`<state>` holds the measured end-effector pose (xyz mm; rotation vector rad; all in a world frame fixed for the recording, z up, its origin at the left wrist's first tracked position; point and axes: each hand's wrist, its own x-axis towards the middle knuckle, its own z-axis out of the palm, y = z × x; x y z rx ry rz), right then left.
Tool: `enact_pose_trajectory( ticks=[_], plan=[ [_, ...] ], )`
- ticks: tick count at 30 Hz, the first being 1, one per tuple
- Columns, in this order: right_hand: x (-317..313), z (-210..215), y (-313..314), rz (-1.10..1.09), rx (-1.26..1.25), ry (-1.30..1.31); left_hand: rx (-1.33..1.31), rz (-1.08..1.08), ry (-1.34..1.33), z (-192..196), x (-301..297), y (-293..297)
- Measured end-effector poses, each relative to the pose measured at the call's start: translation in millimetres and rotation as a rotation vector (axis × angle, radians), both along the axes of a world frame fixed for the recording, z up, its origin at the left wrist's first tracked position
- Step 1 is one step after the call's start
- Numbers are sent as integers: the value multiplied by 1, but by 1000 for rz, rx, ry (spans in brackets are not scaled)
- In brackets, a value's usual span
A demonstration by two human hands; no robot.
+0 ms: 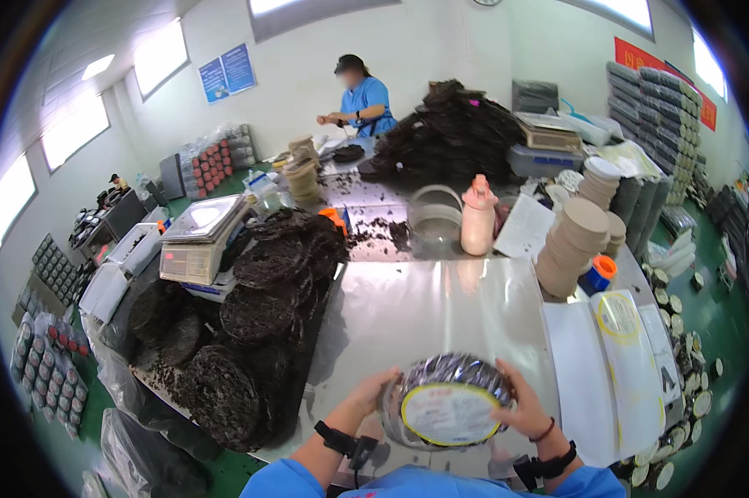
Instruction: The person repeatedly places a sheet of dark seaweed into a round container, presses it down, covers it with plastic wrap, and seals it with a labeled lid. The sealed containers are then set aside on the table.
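I hold a round dark disc wrapped in clear plastic [447, 400], with a yellow-rimmed round label facing me, just above the near edge of the steel table [424, 307]. My left hand [371, 395] grips its left rim. My right hand [517, 402] grips its right rim. To my left lies a heap of unwrapped dark round cakes [250, 324].
A digital scale [200, 241] stands at the left. Flat clear bags with labels [619, 349] lie at the right, beside stacked round lids [573, 245]. A pink bottle [477, 217] and a roll of tape [435, 214] stand behind. A person in blue [362, 98] works at the far end.
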<state>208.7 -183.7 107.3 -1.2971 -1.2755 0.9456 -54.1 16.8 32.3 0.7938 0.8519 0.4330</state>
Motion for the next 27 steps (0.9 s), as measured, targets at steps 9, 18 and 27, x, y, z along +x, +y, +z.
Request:
enact_pose_trajectory(
  ticks=[9, 18, 27],
  plan=[
    [33, -17, 1, -281, 55, 1036, 989, 479, 185, 87, -15, -17],
    [36, -41, -20, -268, -155, 1181, 2071, 320, -723, 209, -42, -148],
    [42, -61, -34, -314, -365, 1009, 1859, 456, -1201, 201, 16, -174]
  ],
)
